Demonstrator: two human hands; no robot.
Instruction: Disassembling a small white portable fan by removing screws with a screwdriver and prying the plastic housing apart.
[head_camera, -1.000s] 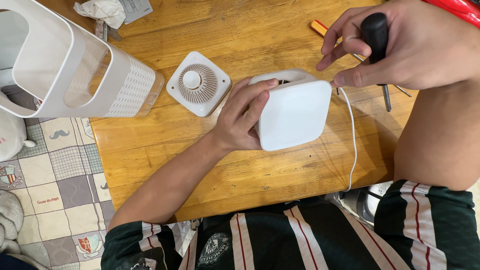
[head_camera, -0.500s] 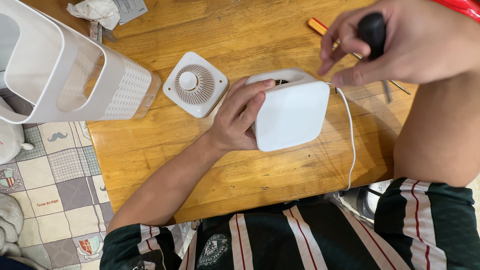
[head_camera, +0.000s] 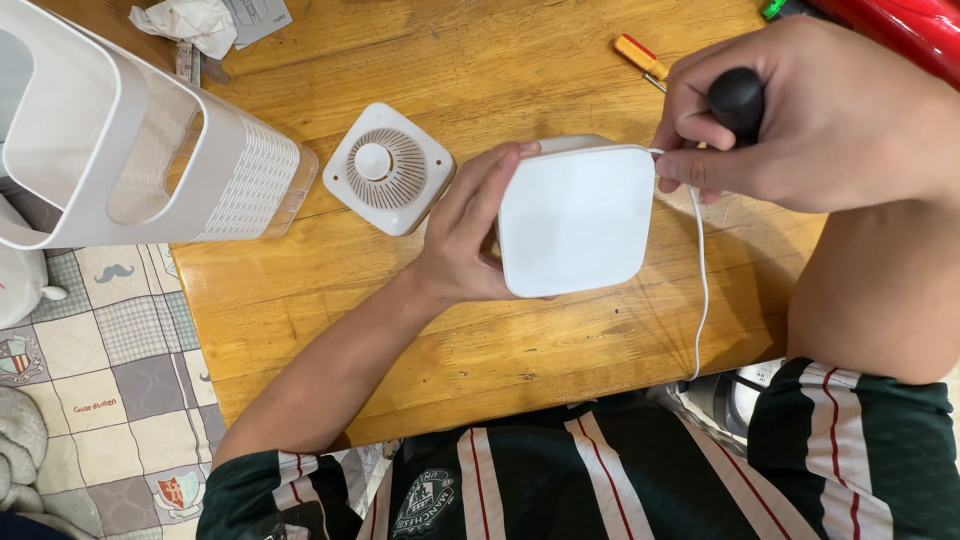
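My left hand (head_camera: 468, 225) grips the left side of a white square device housing (head_camera: 578, 218) that rests on the wooden table (head_camera: 400, 330). My right hand (head_camera: 800, 110) is closed around the black handle of a screwdriver (head_camera: 737, 100) at the housing's upper right corner; its shaft is hidden behind my fingers. A thin white cable (head_camera: 700, 260) runs from that corner down to the table's near edge.
A white square fan grille piece (head_camera: 388, 168) lies left of the housing. A tall white plastic casing (head_camera: 120, 140) lies on its side at the far left. An orange-handled tool (head_camera: 640, 55), crumpled paper (head_camera: 190, 22) and a red object (head_camera: 900, 25) sit along the back.
My right hand with the screwdriver has come down and left, closer to the housing's upper right corner. My left hand keeps its hold on the housing.
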